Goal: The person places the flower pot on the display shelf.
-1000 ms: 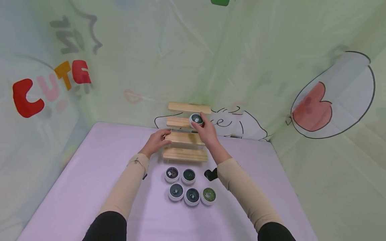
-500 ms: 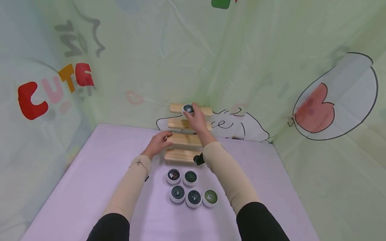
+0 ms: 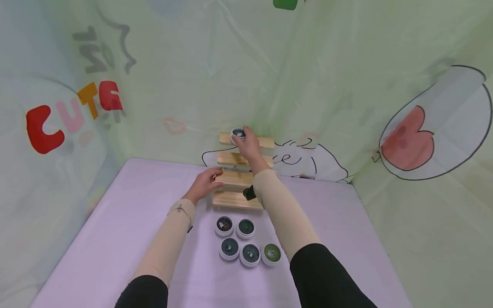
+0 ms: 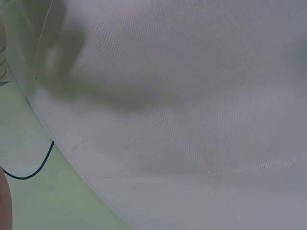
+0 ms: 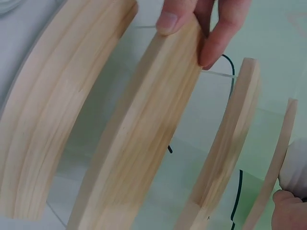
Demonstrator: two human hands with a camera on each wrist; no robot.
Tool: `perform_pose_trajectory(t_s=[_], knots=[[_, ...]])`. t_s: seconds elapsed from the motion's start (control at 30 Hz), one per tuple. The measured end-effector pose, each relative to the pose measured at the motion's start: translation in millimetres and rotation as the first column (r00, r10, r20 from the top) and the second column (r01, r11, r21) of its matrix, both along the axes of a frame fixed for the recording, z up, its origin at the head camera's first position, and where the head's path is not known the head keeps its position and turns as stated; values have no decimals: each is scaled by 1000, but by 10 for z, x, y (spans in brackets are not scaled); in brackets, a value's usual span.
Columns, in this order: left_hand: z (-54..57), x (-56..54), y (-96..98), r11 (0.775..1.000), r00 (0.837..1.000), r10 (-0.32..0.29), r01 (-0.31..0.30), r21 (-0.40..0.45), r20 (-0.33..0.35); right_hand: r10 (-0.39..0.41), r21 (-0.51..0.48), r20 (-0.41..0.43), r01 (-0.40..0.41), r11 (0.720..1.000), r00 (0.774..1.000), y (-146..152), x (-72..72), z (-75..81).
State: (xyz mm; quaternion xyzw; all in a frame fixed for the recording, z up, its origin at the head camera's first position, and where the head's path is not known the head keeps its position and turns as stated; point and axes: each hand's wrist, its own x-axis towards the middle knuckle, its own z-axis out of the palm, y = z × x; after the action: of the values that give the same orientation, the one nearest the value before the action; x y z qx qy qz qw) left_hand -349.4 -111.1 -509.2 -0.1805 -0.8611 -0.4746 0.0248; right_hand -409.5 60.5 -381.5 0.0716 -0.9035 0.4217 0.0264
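A four-tier wooden rack [image 3: 233, 177] of pale slats stands at the back of the table. My left hand [image 3: 204, 185] pinches the left end of its second slat from the bottom; the right wrist view shows thumb and fingers on that slat [image 5: 144, 124]. With my right hand [image 3: 249, 147] I grip a round white jar [image 3: 237, 132] with a dark top, at the left part of the top slat [image 3: 265, 142]. In the right wrist view the jar [image 5: 295, 167] is right against that slat, partly cut off by the frame edge.
Several similar round jars [image 3: 250, 255] stand on the lilac tablecloth [image 3: 96, 239] in front of the rack, one with a green top [image 3: 272, 253]. A printed pale green curtain [image 3: 185, 85] hangs close behind the rack. Mostly white cloth [image 4: 192, 120] fills the left wrist view.
My right hand has carried the jar up and left, from beside the second-highest slat to the top one. The left hand keeps its hold on the rack.
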Motion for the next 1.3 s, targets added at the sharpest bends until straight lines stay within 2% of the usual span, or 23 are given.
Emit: perform_pose_trajectory(t_s=[0.13,0.33,0.53,0.7,0.9,1.17,1.3], knots=[[13,0,34,1000,1000,-7,7,-5,14,-26,-15,27,26,1000,999,-9,-25,8],[21,16,96,1000,999,-19,20,-16,29,-64,-47,15,64,997,998,21,-15,1],[19,21,113,999,999,-31,31,-23,19,-107,-68,-66,103,992,992,60,52,-25],[19,12,83,999,999,-35,35,-16,10,-170,-88,-149,158,984,974,88,145,-87],[13,18,82,999,999,-40,40,8,-4,-224,-161,-130,202,966,966,264,370,-187],[44,51,20,1000,1000,-23,23,6,1,-179,-182,-158,149,972,971,689,760,-338],[71,92,-14,1000,1000,-15,15,-4,2,-162,-195,-137,134,972,977,893,986,-462]])
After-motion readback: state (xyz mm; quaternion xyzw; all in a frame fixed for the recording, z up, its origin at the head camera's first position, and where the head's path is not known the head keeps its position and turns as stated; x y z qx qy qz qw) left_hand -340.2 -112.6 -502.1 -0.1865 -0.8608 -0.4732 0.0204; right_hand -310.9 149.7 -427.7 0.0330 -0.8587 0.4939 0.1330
